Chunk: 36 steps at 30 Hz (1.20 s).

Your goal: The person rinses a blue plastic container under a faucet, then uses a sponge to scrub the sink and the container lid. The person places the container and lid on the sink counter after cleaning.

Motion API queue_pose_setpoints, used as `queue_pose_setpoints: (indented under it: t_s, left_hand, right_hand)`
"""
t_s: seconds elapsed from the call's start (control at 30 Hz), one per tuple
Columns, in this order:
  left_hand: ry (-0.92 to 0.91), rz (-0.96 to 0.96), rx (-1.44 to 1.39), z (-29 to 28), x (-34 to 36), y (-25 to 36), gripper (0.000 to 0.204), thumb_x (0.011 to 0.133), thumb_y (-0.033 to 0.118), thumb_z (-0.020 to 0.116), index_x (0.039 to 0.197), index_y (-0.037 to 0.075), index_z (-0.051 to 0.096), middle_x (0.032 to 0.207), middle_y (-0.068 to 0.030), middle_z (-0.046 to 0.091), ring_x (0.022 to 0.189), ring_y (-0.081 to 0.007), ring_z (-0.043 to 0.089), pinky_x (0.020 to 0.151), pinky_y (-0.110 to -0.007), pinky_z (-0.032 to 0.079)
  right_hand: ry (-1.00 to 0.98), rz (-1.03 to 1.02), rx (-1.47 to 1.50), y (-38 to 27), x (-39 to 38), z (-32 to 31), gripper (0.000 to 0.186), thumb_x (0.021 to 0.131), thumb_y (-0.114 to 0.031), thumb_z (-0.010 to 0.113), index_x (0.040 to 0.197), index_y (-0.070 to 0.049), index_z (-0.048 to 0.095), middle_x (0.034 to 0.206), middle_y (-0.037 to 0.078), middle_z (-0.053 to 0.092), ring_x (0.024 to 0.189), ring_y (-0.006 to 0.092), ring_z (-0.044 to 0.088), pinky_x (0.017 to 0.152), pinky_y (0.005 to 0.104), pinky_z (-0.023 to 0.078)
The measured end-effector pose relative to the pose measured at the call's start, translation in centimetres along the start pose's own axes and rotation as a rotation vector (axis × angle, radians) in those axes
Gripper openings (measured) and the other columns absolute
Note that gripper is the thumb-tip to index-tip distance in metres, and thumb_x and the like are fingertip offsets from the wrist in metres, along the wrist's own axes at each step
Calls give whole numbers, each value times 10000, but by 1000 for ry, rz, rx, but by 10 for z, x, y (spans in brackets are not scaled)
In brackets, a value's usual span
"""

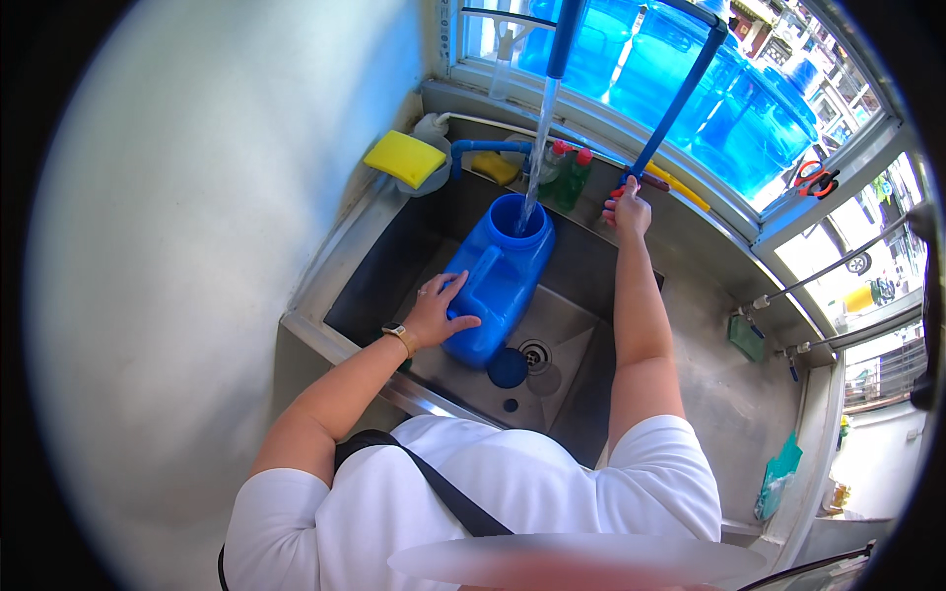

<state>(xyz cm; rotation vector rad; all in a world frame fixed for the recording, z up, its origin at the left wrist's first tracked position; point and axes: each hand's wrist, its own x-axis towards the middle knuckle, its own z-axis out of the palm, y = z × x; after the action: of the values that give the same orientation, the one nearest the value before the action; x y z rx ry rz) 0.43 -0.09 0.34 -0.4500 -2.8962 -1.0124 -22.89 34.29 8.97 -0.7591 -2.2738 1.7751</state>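
Note:
A blue plastic jug (512, 286) with a wide uncapped mouth and a moulded handle stands tilted in the steel sink (576, 379). Water (543, 128) pours from a blue pipe (567, 39) above straight into its mouth. My left hand (434, 313) rests against the jug's near left side, below the handle, thumb and fingers spread apart. To the right, my right hand (629, 209) is closed at the lower end of another blue pipe (680, 98), around what looks like a valve handle, mostly hidden by the fingers. A dark blue round cap (507, 367) lies by the drain (535, 355).
A yellow sponge (405, 160) sits on a bowl at the back left corner. Green bottles with red caps (574, 177) stand behind the jug. Orange-handled scissors (814, 180) hang by the window; large blue water containers (690, 89) stand outside. A steel counter (729, 384) extends right.

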Motion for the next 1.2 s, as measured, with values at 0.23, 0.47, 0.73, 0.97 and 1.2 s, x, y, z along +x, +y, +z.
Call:
queue_pose_setpoints:
  t_s: [0.23,0.47,0.73,0.97,1.2]
  left_hand:
    - [-22,-20,13,1,-4,2,946,777,583,752,1509,110,385,1449,-204,408,1321,-419,393,1118,-478,337]
    - [21,10,5,-1,-2,5,943,777,580,753,1506,105,389,1451,-213,409,1312,-426,404,1116,-480,338]
    - [-3,-3,0,2,-6,8,921,793,610,715,1505,124,389,1447,-183,400,1335,-403,378,1125,-513,294]
    - [40,6,50,9,-13,12,912,804,621,693,1503,122,389,1437,-188,410,1326,-412,387,1113,-524,312]
    - [-34,-43,-26,16,2,55,984,773,650,701,1508,89,365,1490,-229,374,1366,-432,364,1133,-497,318]
  right_hand:
    - [39,-12,166,4,-3,9,634,968,-619,475,843,-17,629,699,87,676,499,164,633,429,282,491]
    - [151,42,341,-3,-4,28,635,969,-629,458,832,-25,597,678,88,638,482,183,619,410,291,488]
    - [339,182,501,-12,-7,47,652,970,-644,425,830,-28,589,712,92,588,453,197,565,385,314,461]
    - [248,309,1034,-16,11,58,650,974,-682,338,773,-89,514,690,63,544,520,180,544,444,340,452]
    - [-524,325,-273,20,-81,57,963,843,-861,295,1184,-2,567,1014,266,636,817,360,687,709,498,565]
